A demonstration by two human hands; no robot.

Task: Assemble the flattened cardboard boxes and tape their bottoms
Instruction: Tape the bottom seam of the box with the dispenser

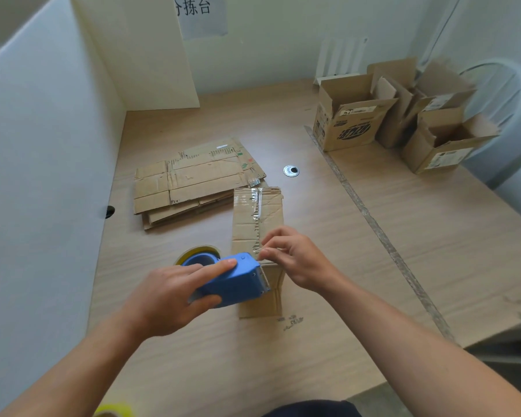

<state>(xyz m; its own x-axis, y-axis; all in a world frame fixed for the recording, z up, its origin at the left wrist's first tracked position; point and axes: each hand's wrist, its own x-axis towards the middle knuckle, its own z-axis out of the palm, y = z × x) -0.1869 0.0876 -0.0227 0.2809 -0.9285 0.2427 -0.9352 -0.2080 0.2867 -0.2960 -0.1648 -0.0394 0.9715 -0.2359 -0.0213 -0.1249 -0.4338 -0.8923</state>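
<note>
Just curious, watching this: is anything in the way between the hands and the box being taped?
Nothing visible is. The left hand grips the dispenser at the box's edge; the right hand pinches the tape at the box's seam. The flat stack lies apart, behind to the left.

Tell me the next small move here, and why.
Probably tilt the dispenser to cut the tape on its blade. Tape already covers the box seam from the far end to the near edge, the left hand grips the dispenser there, and the right hand pinches the tape beside the blade.
</note>
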